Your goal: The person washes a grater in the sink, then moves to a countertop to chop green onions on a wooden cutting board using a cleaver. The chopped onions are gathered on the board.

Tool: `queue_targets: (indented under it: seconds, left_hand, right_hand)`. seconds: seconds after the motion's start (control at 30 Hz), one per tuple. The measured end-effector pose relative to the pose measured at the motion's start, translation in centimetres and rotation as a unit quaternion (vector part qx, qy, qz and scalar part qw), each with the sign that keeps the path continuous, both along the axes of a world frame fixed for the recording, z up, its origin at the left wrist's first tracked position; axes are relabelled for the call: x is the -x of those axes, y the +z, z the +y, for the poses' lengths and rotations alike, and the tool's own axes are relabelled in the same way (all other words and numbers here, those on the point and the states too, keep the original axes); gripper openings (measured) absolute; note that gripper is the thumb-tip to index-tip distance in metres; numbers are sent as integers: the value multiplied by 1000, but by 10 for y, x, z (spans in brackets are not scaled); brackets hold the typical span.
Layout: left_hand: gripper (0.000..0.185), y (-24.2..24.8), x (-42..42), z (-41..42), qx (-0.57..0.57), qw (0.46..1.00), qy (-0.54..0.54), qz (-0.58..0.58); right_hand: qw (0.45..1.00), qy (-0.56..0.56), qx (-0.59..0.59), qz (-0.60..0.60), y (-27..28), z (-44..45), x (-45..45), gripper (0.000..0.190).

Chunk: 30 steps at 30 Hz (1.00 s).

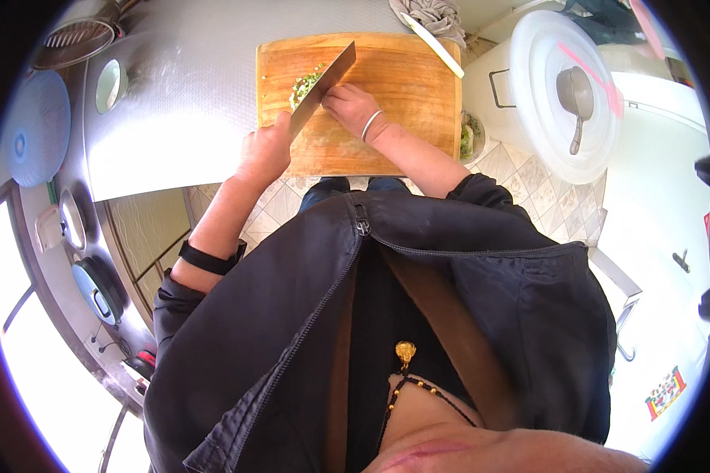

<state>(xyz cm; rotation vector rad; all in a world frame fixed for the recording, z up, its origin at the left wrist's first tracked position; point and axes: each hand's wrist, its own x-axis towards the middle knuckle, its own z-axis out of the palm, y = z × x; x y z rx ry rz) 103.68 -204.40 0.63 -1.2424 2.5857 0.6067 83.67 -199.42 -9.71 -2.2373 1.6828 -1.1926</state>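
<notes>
My left hand (266, 148) grips the handle of a broad-bladed cleaver (333, 72), its blade slanting up and to the right over a wooden cutting board (414, 112). Finely chopped green and white vegetable (305, 87), like scallion, lies in a small heap along the blade's left side. On the other side, my right hand (355, 106) rests on the board with curled fingers close to the blade. Whatever may be under those fingertips is hidden. A slim white and pale-green object (435, 47), possibly a stalk, lies across the board's far right corner.
The board sits on a grey counter (171, 88) with a pale green bowl (109, 86) at left. A crumpled grey cloth (435, 20) lies behind the board. A container of greens (472, 136) is below its right edge. Farther right, a dipper (575, 97) rests on a translucent round lid (532, 118).
</notes>
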Motion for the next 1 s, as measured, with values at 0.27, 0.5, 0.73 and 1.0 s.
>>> queue_targets:
  seconds: [0.27, 0.5, 0.73, 1.0]
  left_hand:
    - [20, -23, 27, -3, 26, 996, 34, 82]
    - [19, -4, -1, 2, -3, 1000, -4, 19]
    - [20, -20, 37, -4, 32, 997, 38, 55]
    - [23, -6, 6, 2, 8, 1000, -3, 1]
  right_hand:
    - [999, 36, -10, -7, 10, 3, 6, 13]
    - [997, 48, -43, -38, 10, 5, 9, 17]
    - [997, 39, -54, -28, 4, 6, 10, 17]
    - [998, 28, -49, -12, 5, 6, 9, 14]
